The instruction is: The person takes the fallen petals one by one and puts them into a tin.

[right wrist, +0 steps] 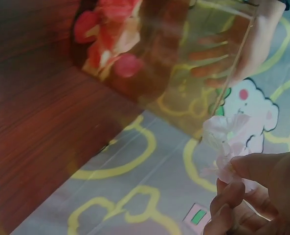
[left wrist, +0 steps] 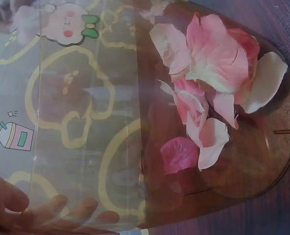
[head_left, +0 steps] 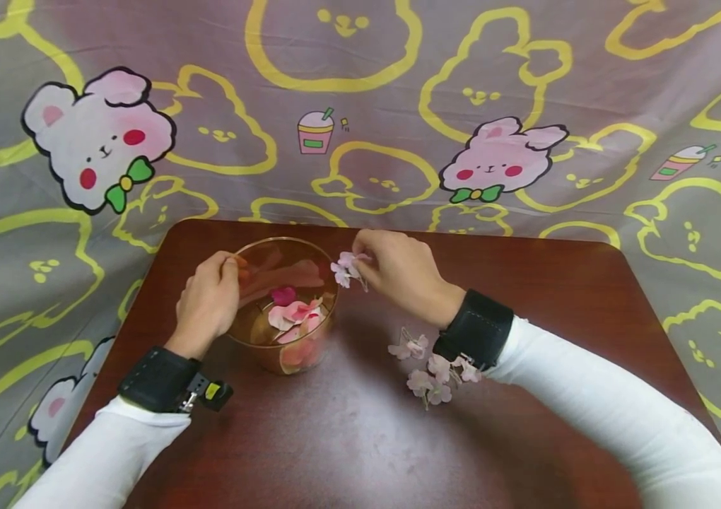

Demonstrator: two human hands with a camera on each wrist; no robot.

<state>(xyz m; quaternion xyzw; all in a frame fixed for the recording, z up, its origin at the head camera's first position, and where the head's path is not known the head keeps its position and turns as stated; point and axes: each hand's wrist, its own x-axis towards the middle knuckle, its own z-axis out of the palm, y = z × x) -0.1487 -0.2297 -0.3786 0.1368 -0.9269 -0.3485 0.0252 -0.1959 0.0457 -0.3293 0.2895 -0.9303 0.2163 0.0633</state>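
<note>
A clear amber tub (head_left: pixel 284 346) with a gold rim stands on the table, pink, white and magenta petals (left wrist: pixel 218 54) lying inside it. My left hand (head_left: pixel 209 293) grips the tub's rim at its left side; in the right wrist view its fingers (right wrist: pixel 218 51) show through the amber wall. Between thumb and fingers my right hand (head_left: pixel 401 268) pinches a pale pink artificial blossom (head_left: pixel 344 268), just right of the tub's rim. The same blossom (right wrist: pixel 228 142) appears close up in the right wrist view, the fingers curled about its base.
More pale pink blossoms (head_left: pixel 433 375) lie on the table under the right wrist. The dark red-brown wooden table (head_left: pixel 335 452) has rounded far corners. A grey patterned cloth (head_left: pixel 379 113) with cartoon animals hangs behind and beside it. Both wrists wear black bands (head_left: pixel 475 329).
</note>
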